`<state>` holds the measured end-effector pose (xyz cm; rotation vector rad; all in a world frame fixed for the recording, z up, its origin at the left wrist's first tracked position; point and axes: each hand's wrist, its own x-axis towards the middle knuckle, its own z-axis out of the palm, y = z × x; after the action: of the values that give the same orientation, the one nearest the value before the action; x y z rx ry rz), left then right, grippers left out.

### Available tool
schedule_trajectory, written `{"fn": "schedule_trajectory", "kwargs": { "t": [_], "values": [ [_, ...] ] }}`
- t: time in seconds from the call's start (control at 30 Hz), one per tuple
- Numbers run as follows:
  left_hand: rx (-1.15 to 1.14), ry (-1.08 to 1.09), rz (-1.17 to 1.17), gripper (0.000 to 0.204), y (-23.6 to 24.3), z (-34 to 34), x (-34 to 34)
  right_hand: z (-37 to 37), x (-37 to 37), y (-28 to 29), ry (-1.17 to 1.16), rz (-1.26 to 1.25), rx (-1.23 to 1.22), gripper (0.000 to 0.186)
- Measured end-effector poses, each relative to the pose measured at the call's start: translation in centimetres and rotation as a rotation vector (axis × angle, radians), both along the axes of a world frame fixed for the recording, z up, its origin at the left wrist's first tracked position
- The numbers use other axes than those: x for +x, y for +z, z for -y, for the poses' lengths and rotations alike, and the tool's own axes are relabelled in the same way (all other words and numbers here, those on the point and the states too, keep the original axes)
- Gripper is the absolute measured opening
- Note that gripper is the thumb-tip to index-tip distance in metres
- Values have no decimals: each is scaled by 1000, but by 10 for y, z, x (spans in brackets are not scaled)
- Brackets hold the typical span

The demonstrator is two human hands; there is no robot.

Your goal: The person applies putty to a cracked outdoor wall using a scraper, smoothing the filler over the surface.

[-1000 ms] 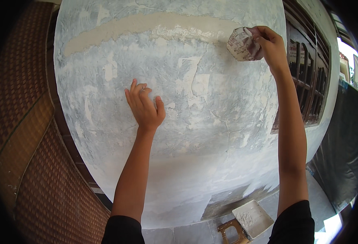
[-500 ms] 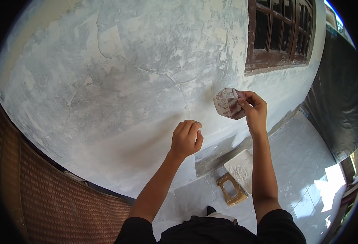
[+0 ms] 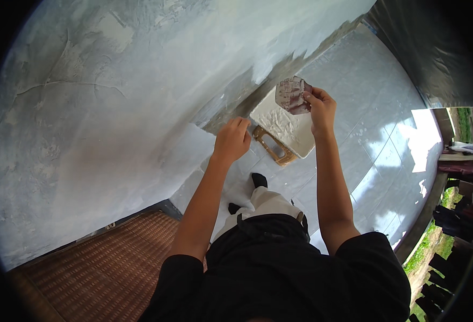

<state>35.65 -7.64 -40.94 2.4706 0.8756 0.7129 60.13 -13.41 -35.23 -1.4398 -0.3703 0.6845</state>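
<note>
My right hand (image 3: 322,110) is closed on the edge of a thin flat putty spreader (image 3: 293,97), many-sided, reddish brown and smeared with white paste. From my view the spreader overlaps the far part of a white rectangular tray (image 3: 307,146) on the floor side, which holds ridged white paste. My left hand (image 3: 231,140) hovers near the wall with its fingers curled in; whatever lies inside them, if anything, is hidden. The wall (image 3: 113,139) on the left carries uneven grey-white skim coat, with a thin raised line across its upper part.
Beside the tray is a yellow-brown stool top (image 3: 286,160) with a cut-out. Woven brown furniture (image 3: 102,252) stands at the lower left. Grey tiles (image 3: 354,129) cover the floor, with sunlit patches on the right. A dark sheet (image 3: 424,53) hangs at the far right.
My view has tilted down and right, bringing the tray nearer the middle and the window out of sight. My right hand has brought the spreader from before the wall to over the tray.
</note>
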Motion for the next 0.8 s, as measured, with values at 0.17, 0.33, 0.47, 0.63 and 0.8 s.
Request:
{"fn": "schedule_trajectory", "kwargs": {
  "t": [0.17,0.33,0.47,0.63,0.8],
  "values": [
    [-107,-19,-236,37,-54,12,23,30,34,-66,-27,-14,-194,17],
    [-235,4,-352,41,-89,23,42,41,44,-113,-27,-40,-310,16],
    [-322,-5,-465,43,-115,28,48,31,45,-153,23,-29,-401,16],
    [-350,-57,-575,47,-146,29,44,9,41,-201,136,308,-609,22],
    [-387,-41,-620,49,-168,11,43,-18,32,-226,262,453,-641,22]
  ]
}}
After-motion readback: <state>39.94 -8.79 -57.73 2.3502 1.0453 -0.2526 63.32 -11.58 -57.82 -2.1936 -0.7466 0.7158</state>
